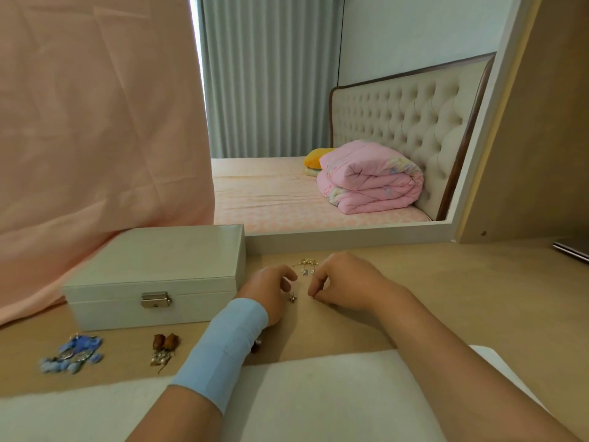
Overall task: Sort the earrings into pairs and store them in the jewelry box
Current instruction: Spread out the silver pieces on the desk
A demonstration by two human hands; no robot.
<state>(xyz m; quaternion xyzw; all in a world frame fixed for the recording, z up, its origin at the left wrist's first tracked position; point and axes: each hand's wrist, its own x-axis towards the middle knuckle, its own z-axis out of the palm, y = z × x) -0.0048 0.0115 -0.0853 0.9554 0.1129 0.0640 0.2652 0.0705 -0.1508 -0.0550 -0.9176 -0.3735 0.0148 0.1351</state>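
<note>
The white jewelry box (pixel 153 275) stands closed at the left, its metal latch facing me. My left hand (pixel 271 290), with a blue band on the wrist, rests on the table with loosely curled fingers beside a small stud earring (pixel 292 297). My right hand (pixel 345 282) lies just to the right, thumb and forefinger tips pressed together at the table; anything between them is too small to see. A gold earring pair (pixel 306 266) lies beyond both hands. A blue earring pair (pixel 75 354) and a brown rose pair (pixel 165 346) lie in front of the box.
A small earring (pixel 256 346) peeks out from under my left wrist. A white cloth (pixel 318 393) covers the near table edge. A mirror frame (pixel 350 239) stands behind, and pink fabric (pixel 95 122) hangs at the left.
</note>
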